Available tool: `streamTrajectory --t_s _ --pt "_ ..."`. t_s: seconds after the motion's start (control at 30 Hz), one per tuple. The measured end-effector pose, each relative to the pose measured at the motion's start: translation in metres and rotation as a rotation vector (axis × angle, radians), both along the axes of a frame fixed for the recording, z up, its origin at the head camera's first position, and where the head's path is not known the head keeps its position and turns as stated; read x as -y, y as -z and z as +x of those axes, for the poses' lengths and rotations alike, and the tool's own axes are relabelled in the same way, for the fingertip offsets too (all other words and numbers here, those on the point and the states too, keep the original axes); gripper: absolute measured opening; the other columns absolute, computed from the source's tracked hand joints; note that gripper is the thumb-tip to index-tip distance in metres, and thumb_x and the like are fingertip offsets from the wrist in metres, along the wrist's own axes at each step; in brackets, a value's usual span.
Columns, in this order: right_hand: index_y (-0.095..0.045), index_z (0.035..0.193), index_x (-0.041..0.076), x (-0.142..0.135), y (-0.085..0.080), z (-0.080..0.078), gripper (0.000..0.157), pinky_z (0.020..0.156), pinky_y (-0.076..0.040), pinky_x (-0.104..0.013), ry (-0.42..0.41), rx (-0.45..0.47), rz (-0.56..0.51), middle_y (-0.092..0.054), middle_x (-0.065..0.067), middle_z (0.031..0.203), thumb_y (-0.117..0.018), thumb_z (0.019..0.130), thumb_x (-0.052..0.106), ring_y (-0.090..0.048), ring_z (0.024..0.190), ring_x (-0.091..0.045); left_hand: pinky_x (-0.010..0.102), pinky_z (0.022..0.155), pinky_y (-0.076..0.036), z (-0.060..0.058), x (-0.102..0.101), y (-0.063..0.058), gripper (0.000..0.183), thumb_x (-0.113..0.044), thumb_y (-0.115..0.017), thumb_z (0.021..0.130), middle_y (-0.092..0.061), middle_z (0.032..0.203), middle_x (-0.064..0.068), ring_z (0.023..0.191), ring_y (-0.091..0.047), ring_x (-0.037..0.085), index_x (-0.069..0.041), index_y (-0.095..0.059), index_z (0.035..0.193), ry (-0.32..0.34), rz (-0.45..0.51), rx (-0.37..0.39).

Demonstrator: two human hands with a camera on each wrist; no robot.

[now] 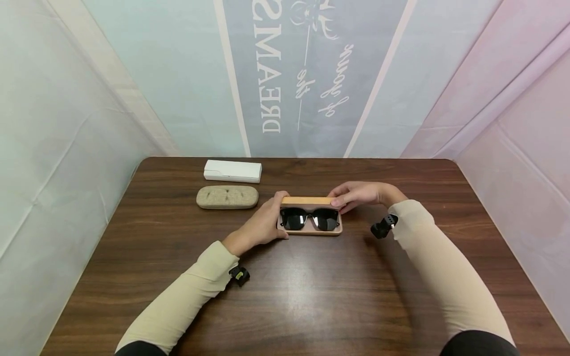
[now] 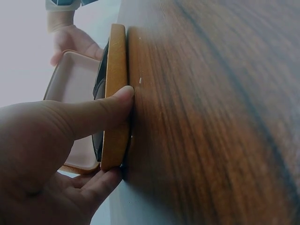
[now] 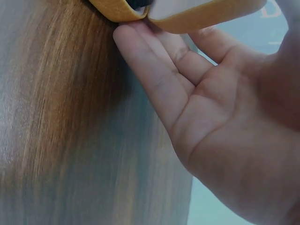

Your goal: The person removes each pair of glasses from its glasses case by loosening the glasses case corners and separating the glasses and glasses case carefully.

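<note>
A tan glasses case (image 1: 340,231) lies on the table with its lid (image 2: 77,75) raised at the back and a pale lining inside. Dark sunglasses (image 1: 309,219) sit folded in its bottom half, lenses facing the front. My left hand (image 1: 264,222) grips the case at its left end, thumb against the front wall and fingers round toward the back. At the right end, my right hand (image 1: 360,194) holds the lid's corner, thumb on its edge. In the right wrist view, that hand's fingers (image 3: 154,84) reach beneath the case's hinge side.
Behind and left of my left hand lies a beige fabric glasses case (image 1: 227,197), closed. A white oblong case (image 1: 232,171) lies just beyond it. The brown wooden table (image 1: 311,296) ends at a printed curtain (image 1: 294,79) at the back.
</note>
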State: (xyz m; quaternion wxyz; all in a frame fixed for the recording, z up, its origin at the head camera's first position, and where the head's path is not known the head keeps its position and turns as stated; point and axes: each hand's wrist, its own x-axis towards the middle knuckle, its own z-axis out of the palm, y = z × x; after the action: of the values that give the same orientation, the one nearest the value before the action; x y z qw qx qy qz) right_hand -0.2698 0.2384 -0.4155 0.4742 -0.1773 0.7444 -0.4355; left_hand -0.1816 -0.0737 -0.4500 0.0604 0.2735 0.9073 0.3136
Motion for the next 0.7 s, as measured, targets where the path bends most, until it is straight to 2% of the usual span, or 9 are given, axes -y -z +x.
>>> streamTrajectory --t_s 0.33,0.7 --pt "-0.039 0.147 -0.012 0.001 -0.005 0.004 0.068 0.107 -0.046 -0.041 0.000 -0.019 0.032 -0.051 -0.025 0.141 -0.066 0.099 0.027 -0.054 0.130 -0.032 0.044 0.108 -0.041 -0.001 0.001 0.003 0.100 -0.013 -0.097 0.069 -0.054 0.134 0.020 0.126 -0.052 0.033 -0.008 -0.029 0.142 0.017 0.014 -0.004" --pt "-0.045 0.144 -0.011 0.006 -0.013 0.010 0.059 0.105 -0.047 -0.043 -0.031 -0.114 0.036 -0.057 -0.022 0.133 -0.064 0.101 0.023 -0.060 0.119 -0.028 0.044 0.108 -0.041 -0.001 0.002 0.002 0.098 -0.014 -0.095 0.072 -0.053 0.135 0.021 0.126 -0.050 0.033 -0.008 -0.028 0.143 0.020 0.014 0.015"
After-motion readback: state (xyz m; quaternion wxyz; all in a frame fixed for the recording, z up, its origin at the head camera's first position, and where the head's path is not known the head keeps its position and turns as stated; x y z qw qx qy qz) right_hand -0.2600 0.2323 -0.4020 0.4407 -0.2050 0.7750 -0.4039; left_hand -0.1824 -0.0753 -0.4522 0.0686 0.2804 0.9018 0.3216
